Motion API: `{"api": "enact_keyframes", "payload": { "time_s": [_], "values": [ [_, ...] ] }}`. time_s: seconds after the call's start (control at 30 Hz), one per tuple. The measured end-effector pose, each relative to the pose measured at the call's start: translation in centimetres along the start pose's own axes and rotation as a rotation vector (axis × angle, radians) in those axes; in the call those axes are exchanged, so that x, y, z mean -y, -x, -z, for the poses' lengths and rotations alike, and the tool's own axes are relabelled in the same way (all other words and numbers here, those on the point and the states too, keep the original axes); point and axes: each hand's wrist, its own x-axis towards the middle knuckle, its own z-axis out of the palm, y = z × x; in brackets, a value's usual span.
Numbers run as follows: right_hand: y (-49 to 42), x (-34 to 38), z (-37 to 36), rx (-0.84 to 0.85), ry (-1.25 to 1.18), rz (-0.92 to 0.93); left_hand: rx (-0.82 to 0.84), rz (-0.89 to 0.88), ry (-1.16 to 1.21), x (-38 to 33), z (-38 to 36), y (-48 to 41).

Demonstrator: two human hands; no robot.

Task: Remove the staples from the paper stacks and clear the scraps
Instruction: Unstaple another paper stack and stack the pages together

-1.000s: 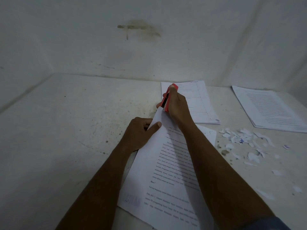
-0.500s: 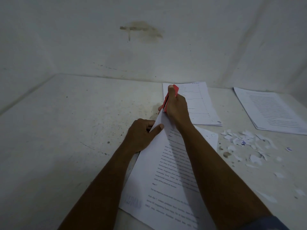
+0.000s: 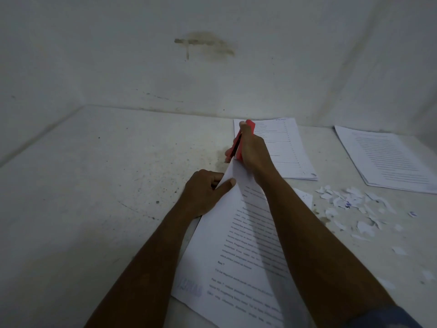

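Observation:
A stack of printed paper lies in front of me, its far corner lifted off the white surface. My left hand pinches that stack near the raised corner, thumb on top. My right hand grips a red staple remover, whose lower end sits at the tip of the lifted corner. The staple itself is hidden by my hand and the tool. Torn white paper scraps lie scattered to the right of the stack.
Two more printed stacks lie flat on the white surface: one just behind my right hand, another at the far right. White walls close the surface off behind and to the left. Dark specks mark the surface.
Both hands keep their grips. The right hand and the red tool have shifted only slightly at the lifted corner; the stack and the scraps lie as before.

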Motion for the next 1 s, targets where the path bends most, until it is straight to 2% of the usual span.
{"api": "enact_keyframes", "payload": {
  "time_s": [0.17,0.27,0.4,0.67,0.83,0.93,1.0],
  "values": [
    [0.1,1.5,2.6,-0.029,-0.143,-0.024,-0.015,-0.013,0.124,-0.7,1.1,0.9],
    [0.2,1.4,4.6,-0.027,-0.026,0.047,-0.063,-0.007,0.165,-1.0,2.4,1.7],
    [0.7,0.3,6.8,-0.004,0.308,0.141,-0.177,0.083,0.179,-1.3,5.5,2.9],
    [4.3,-2.5,6.2,0.051,0.468,0.204,-0.361,0.112,0.115,-2.9,14.1,5.0],
    [6.7,-4.6,6.2,0.233,0.645,0.455,-0.451,0.07,0.231,-4.2,17.4,6.0],
    [8.9,-4.7,6.2,0.335,0.877,0.429,-0.44,0.069,0.266,-4.7,17.5,6.0],
    [10.2,-4.7,6.3,0.41,0.902,0.384,-0.424,0.086,0.257,-4.9,17.0,5.7]
  ]
}}
